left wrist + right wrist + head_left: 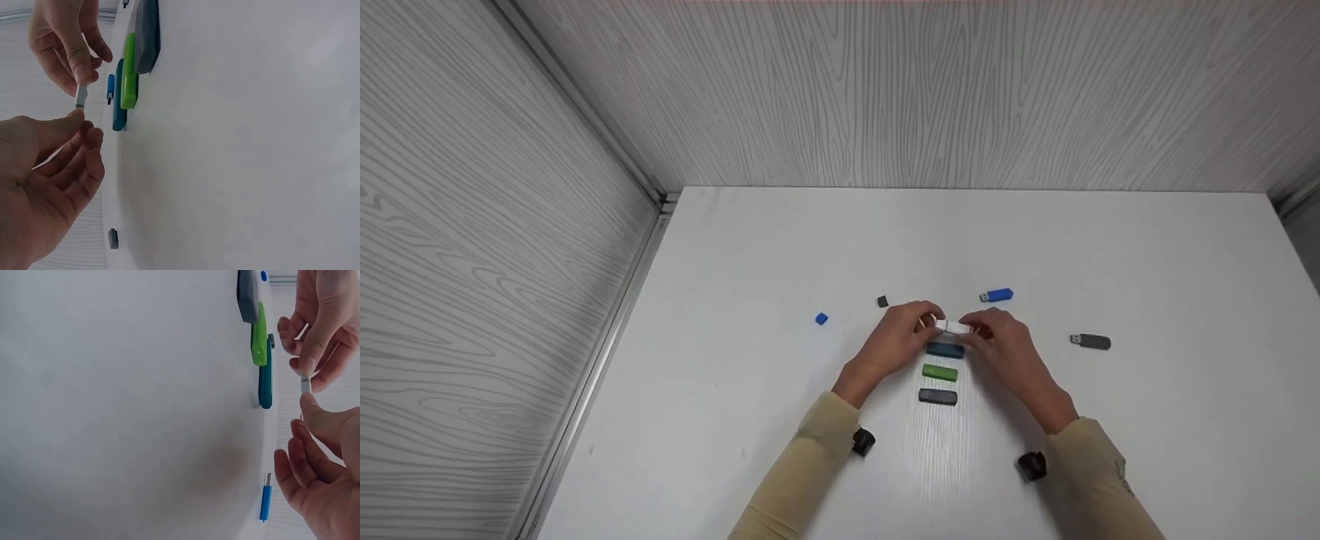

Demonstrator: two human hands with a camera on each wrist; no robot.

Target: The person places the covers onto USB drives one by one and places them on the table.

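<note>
Between the fingertips of both hands is a white USB stick, held just above the table. My left hand pinches one end between thumb and finger, while the right hand pinches the other. In the left wrist view a thin grey line crosses the white USB stick near the left thumb; fingers hide both ends. Directly nearer to me lie a teal USB stick, a green USB stick and a grey USB stick, lined up in a column.
Beyond the hands lies an uncapped blue USB stick. An uncapped dark grey USB stick is at the right. Left of the hands are a small blue cap and a dark grey cap. Wood-grain panels border the white table.
</note>
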